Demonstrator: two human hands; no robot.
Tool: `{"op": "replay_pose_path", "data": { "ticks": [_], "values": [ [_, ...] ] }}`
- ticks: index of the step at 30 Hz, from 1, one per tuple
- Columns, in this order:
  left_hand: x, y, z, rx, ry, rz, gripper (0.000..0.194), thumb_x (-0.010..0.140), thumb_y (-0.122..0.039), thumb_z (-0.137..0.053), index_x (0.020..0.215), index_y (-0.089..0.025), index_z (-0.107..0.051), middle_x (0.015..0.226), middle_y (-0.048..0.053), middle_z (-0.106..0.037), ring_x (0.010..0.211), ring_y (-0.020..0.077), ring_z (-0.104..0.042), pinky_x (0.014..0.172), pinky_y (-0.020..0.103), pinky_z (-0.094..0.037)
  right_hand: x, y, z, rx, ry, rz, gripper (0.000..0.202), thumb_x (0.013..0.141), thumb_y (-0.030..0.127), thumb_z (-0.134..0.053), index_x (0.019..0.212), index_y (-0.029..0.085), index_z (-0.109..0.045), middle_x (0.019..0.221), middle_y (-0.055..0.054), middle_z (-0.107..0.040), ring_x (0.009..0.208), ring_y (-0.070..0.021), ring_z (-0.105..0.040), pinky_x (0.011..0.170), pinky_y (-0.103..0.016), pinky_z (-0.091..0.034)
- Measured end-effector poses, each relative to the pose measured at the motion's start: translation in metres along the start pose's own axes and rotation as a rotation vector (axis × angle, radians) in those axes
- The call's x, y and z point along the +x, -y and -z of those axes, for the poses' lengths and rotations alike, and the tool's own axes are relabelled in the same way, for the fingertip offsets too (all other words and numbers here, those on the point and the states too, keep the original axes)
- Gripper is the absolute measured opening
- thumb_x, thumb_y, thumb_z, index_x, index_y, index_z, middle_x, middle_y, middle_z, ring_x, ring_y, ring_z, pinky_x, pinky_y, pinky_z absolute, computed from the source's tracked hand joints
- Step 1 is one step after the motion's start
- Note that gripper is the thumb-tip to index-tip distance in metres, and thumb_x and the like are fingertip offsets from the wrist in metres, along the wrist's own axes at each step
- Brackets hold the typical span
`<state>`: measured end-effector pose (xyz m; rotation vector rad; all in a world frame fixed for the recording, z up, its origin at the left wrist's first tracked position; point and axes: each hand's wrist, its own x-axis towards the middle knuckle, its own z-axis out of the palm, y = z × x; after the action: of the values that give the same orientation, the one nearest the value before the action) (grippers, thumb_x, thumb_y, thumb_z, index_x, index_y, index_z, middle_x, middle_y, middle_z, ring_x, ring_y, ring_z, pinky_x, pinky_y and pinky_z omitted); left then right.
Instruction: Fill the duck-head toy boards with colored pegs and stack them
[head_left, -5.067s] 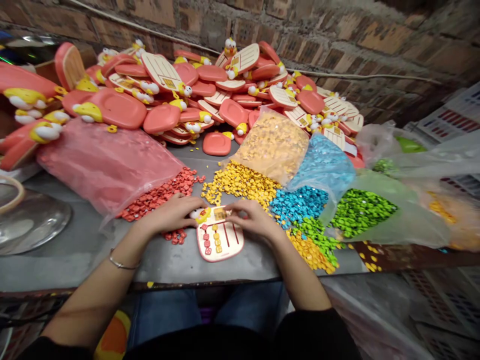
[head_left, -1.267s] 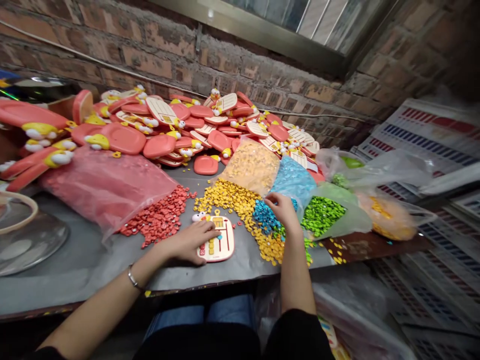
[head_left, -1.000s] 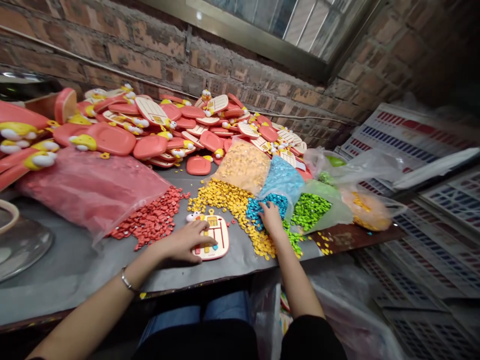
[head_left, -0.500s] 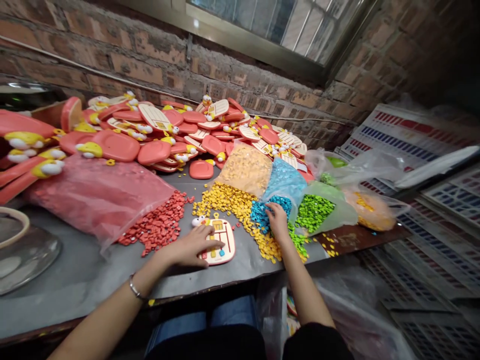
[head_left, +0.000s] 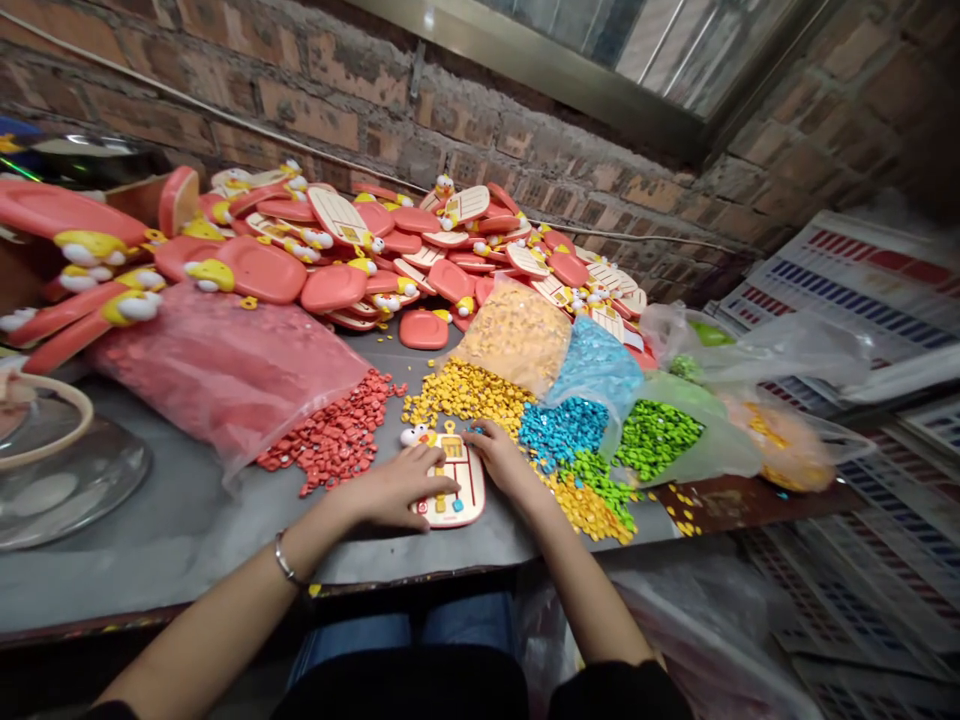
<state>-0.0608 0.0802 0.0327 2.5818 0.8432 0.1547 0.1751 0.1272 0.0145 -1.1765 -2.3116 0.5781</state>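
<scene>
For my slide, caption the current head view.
Left hand on a cream board, right hand at its upper edge, red pieces heaped to the left, blue pieces to the right.

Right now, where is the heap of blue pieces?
In the head view, the blue heap lies right of centre, between yellow pieces and green pieces.

On my grey-covered tabletop (head_left: 202, 545), a cream board (head_left: 470, 490) lies near the front edge, with red pieces (head_left: 337, 440) and a pink bag (head_left: 232, 370) toward the left end, yellow pieces (head_left: 480, 390), blue pieces (head_left: 564, 430) and green pieces (head_left: 602, 487) rightward, and red boards (head_left: 335, 288) heaped along the back edge.
</scene>
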Motion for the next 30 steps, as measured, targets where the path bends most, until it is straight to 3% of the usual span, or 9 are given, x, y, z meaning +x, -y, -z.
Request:
{"op": "replay_pose_path", "data": {
  "ticks": [4,14,24,30],
  "values": [
    [0.001,-0.001,0.001,-0.009,0.000,-0.002,0.064,0.070,-0.034,-0.076,0.129,-0.036,-0.051,0.126,0.007,-0.041,0.120,0.0333,-0.039,0.103,0.048,-0.033,-0.002,0.002,0.000,0.040,-0.012,0.001,0.036,0.088,0.008,-0.047,0.117,0.023,-0.063,0.117,-0.008,-0.058,0.110,-0.0196,-0.054,0.098,-0.035,-0.044],
    [0.001,-0.002,0.002,-0.027,-0.005,0.017,0.069,0.071,-0.035,-0.076,0.133,-0.033,-0.047,0.129,0.009,-0.042,0.124,0.0336,-0.038,0.105,0.047,-0.031,-0.011,0.004,-0.001,0.059,-0.024,0.046,0.017,0.088,0.011,-0.051,0.093,0.019,-0.066,0.106,-0.009,-0.061,0.100,-0.0207,-0.058,0.090,-0.037,-0.048],
    [0.002,-0.003,0.004,-0.030,0.001,0.034,0.084,0.071,-0.035,-0.075,0.142,-0.022,-0.033,0.136,0.013,-0.043,0.130,0.0314,-0.036,0.108,0.043,-0.029,-0.027,0.013,0.012,0.123,0.048,0.043,0.016,0.087,0.012,-0.059,0.097,0.021,-0.067,0.107,-0.008,-0.065,0.101,-0.0204,-0.062,0.091,-0.035,-0.048],
    [0.002,0.000,0.003,-0.045,-0.005,0.031,0.086,0.068,-0.037,-0.076,0.141,-0.019,-0.034,0.136,0.014,-0.044,0.130,0.0308,-0.038,0.108,0.042,-0.028,-0.030,0.009,0.015,0.136,0.077,0.053,0.015,0.084,0.012,-0.061,0.095,0.020,-0.067,0.107,-0.008,-0.066,0.101,-0.0209,-0.062,0.090,-0.035,-0.048]
  ]
}}
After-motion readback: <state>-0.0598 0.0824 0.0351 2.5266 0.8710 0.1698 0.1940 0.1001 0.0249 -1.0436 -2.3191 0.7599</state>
